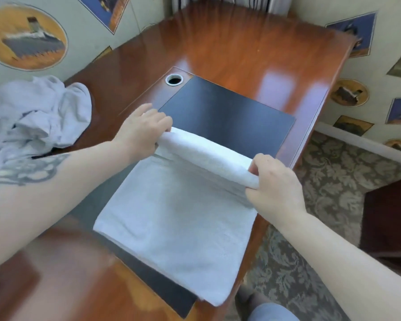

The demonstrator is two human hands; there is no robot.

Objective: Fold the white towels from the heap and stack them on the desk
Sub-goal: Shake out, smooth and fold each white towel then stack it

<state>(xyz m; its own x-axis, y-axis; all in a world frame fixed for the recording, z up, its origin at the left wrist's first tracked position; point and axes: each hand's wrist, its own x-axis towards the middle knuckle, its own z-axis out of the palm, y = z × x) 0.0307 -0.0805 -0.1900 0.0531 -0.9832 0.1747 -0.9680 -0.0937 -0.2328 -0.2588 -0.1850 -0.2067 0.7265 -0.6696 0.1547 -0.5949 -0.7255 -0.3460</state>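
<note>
A white towel (176, 218) lies flat on the dark inlay of the wooden desk (229, 49), its near end reaching the desk's front edge. Its far end is lifted and curled over toward me. My left hand (144, 128) grips the far left corner of that curled end. My right hand (273, 184) pinches the far right corner, fingers curled round the fold. The heap of white towels (33, 114) sits crumpled at the desk's left side, apart from both hands.
A round cable hole (174, 79) sits in the desk just beyond the dark inlay (229, 114). Walls with ship pictures close in left and right. Patterned carpet (333, 172) and a dark wooden piece (389, 216) lie to the right of the desk.
</note>
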